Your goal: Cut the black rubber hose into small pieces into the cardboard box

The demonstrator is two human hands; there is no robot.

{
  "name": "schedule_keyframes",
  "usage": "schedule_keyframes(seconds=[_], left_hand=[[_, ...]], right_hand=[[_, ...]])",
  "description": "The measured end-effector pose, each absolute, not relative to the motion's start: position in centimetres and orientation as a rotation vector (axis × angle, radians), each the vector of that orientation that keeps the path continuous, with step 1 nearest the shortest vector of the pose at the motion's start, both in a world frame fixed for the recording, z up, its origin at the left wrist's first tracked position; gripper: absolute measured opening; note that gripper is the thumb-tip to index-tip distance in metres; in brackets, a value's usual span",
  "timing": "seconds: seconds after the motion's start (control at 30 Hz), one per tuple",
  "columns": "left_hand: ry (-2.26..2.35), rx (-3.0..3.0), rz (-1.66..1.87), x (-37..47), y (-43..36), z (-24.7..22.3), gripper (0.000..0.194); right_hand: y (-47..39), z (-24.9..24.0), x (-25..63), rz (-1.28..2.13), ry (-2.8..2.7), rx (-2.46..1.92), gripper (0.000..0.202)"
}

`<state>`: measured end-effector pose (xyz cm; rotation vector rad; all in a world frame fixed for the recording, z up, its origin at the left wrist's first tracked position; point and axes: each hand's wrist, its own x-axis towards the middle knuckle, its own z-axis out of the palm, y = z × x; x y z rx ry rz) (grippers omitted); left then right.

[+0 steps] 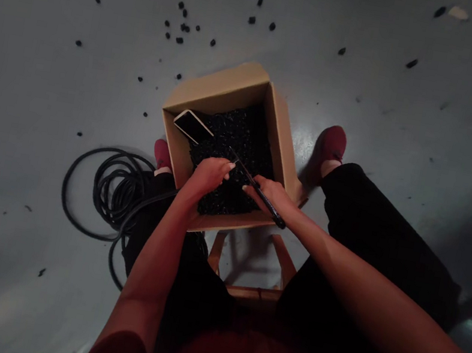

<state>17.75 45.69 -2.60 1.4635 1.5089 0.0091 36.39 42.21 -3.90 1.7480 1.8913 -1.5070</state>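
Over the open cardboard box (283, 136), my left hand (211, 175) is closed, thumb and fingers pinched together; what lies between them is hidden. My right hand (268, 193) grips a long, narrow dark tool (247, 175) that looks like shears. Its thin end points up and left, close to my left fingertips, and its thick handle end sticks out past my right wrist. Many small, shiny black pieces (238, 125) fill the box beneath both hands. A black hose (156, 200) runs over my leg and disappears behind my left forearm.
The hose's coil (117, 189) lies on the grey floor at left. A phone (193, 127) leans inside the box's left corner. Scattered black bits (182, 27) dot the floor beyond. My red shoes (334, 143) flank the box; a wooden stool (254, 293) is below me.
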Motion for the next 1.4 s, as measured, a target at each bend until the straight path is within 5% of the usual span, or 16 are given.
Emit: schedule_keyframes(seconds=[0.23, 0.43, 0.6, 1.4], left_hand=[[1.495, 1.347, 0.312, 17.0, 46.5, -0.1, 0.026], [1.527, 1.226, 0.487, 16.3, 46.6, 0.9, 0.049], [1.552, 1.013, 0.620, 16.7, 46.7, 0.5, 0.036], [1.538, 1.378, 0.329, 16.8, 46.6, 1.6, 0.037]], right_hand=[[43.2, -3.9, 36.4, -1.957, 1.725, 1.991, 0.029], [44.0, -3.2, 36.6, -1.969, 1.811, 2.062, 0.038], [43.8, -2.2, 36.4, -1.962, 1.861, 2.014, 0.044], [43.7, -0.9, 36.6, -1.563, 2.197, 1.762, 0.051]])
